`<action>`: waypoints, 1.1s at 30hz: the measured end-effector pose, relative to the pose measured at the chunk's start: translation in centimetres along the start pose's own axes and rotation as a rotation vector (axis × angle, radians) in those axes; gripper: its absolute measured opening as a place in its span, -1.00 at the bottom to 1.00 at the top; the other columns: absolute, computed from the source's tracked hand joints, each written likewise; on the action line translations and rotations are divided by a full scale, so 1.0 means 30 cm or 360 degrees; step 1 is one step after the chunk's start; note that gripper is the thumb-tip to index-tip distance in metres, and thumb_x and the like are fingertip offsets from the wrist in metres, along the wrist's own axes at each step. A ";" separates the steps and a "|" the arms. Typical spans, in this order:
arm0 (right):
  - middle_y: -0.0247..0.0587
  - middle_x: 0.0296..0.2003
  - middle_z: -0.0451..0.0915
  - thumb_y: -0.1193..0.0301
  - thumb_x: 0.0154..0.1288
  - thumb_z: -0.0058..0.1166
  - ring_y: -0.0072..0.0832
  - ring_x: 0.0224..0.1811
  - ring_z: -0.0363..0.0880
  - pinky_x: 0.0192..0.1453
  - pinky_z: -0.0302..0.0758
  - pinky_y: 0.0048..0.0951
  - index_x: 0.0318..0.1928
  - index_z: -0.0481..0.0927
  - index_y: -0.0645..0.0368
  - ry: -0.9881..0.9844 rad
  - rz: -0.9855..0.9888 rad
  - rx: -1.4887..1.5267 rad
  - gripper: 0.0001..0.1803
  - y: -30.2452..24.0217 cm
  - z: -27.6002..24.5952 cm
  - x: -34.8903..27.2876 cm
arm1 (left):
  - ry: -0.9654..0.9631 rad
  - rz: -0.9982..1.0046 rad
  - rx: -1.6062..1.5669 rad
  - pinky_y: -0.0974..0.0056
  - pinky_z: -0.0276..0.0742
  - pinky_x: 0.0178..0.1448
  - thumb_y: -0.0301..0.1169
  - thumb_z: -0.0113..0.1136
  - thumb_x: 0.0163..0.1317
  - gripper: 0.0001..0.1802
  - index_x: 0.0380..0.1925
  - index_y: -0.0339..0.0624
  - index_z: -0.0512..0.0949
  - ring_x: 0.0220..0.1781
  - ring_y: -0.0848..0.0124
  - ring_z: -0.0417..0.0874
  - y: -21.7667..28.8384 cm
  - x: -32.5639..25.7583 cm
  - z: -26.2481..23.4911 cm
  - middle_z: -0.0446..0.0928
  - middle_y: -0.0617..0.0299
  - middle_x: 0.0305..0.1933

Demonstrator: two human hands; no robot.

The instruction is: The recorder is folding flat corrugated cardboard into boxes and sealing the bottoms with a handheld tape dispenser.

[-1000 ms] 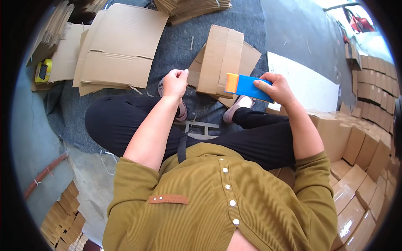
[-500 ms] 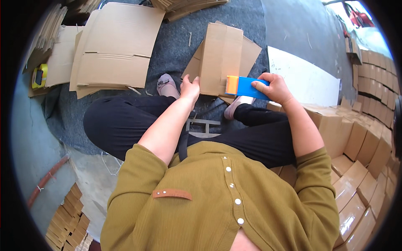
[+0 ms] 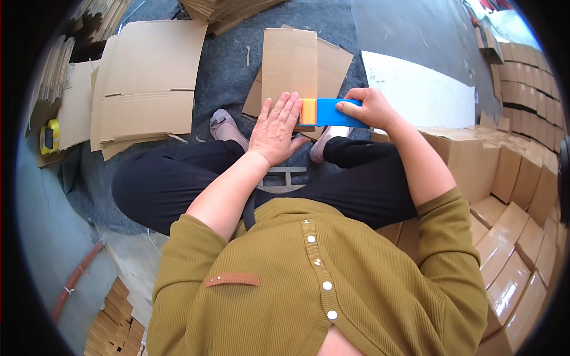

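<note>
My left hand (image 3: 276, 127) lies flat, fingers spread, on the near end of a folded flat cardboard box (image 3: 289, 62) on the grey floor mat. My right hand (image 3: 369, 108) grips a blue tool with an orange end (image 3: 328, 112), probably a tape dispenser or scraper. Its orange end sits against the cardboard, right beside my left fingertips. My legs in black trousers and two pale shoes (image 3: 224, 123) lie just below the cardboard.
A stack of flat cardboard sheets (image 3: 148, 83) lies at the left, with a yellow tape measure (image 3: 49, 137) beyond it. Assembled cardboard boxes (image 3: 510, 196) line the right side. A white board (image 3: 418, 92) lies at the upper right. A red hose (image 3: 77, 279) runs at the lower left.
My left hand has moved right from my shoe onto the cardboard box. The right hand has brought the blue tool left, down to the cardboard beside it.
</note>
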State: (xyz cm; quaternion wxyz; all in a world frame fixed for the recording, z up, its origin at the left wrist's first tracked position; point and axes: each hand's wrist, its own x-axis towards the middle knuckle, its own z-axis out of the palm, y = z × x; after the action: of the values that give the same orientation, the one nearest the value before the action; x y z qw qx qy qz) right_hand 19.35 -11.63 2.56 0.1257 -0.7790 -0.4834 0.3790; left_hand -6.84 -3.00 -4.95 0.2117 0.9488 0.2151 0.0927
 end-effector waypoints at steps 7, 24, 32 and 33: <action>-0.06 -0.41 0.69 -0.04 0.19 0.28 -0.32 -0.35 0.68 -0.15 0.61 -0.32 -0.24 0.75 0.19 0.0006 0.0083 -0.0010 -0.51 0.053 -0.079 -0.053 | -0.0217 -0.0055 0.0250 0.05 -0.25 0.67 0.09 0.08 0.34 -0.10 0.53 -0.12 0.05 0.68 0.27 -0.14 -0.009 0.006 0.053 -0.05 0.18 0.65; 0.02 -0.38 0.73 0.03 0.18 0.15 -0.09 -0.25 0.74 -0.12 0.64 -0.15 -0.32 0.72 0.17 0.0129 0.0249 -0.0796 -0.58 -0.086 0.164 0.001 | -0.0287 -0.0108 0.0432 0.05 -0.27 0.67 0.15 0.03 0.34 -0.12 0.53 -0.03 0.08 0.68 0.31 -0.15 -0.009 -0.001 0.082 -0.08 0.24 0.66; -0.03 -0.25 0.74 0.25 0.31 0.04 -0.13 -0.23 0.75 -0.16 0.62 -0.09 0.36 0.26 0.24 -0.0149 0.0038 -0.0908 -0.34 -0.015 0.397 0.044 | -0.0231 -0.0019 0.0401 -0.11 -0.32 0.64 0.09 0.05 0.36 -0.24 0.51 0.23 0.16 0.68 0.27 -0.15 0.006 0.007 0.064 -0.04 0.32 0.65; -0.07 -0.22 0.75 0.29 0.34 0.01 -0.18 -0.20 0.77 -0.19 0.62 -0.11 0.34 0.30 0.25 -0.0226 0.0019 -0.0992 -0.40 0.010 0.413 0.048 | -0.0241 -0.0014 0.0369 -0.10 -0.33 0.65 0.10 0.03 0.36 -0.23 0.52 0.21 0.14 0.68 0.27 -0.16 0.011 0.018 0.063 -0.06 0.31 0.65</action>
State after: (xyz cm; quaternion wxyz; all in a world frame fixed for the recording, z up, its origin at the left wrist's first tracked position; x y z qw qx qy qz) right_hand 11.07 -12.65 -6.72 -0.1552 -0.7544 -0.5792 0.2669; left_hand -5.74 -3.72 -6.44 0.1167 0.9703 0.2120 -0.0056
